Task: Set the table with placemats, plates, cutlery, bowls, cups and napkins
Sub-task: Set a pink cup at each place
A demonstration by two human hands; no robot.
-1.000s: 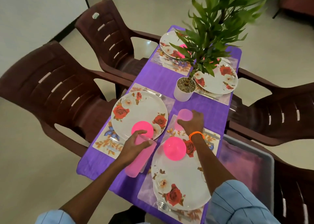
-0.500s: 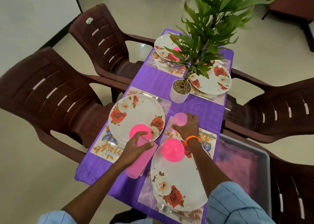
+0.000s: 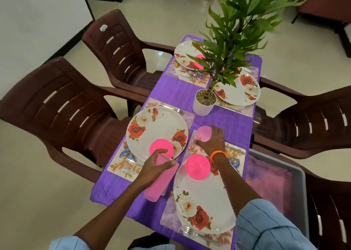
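The right hand (image 3: 210, 141) curls over a pale pink cup (image 3: 204, 133) standing at the far corner of the near-right placemat (image 3: 234, 155), close to the counter's middle. The left hand (image 3: 155, 166) grips a stack of pink cups (image 3: 160, 181) tilted over the counter's left edge, beside a pink bowl (image 3: 161, 148). The risks, as I judge them: the stack could slip and fall off that edge, or the right wrist could knock the other pink bowl (image 3: 198, 166) on the near plate (image 3: 204, 202).
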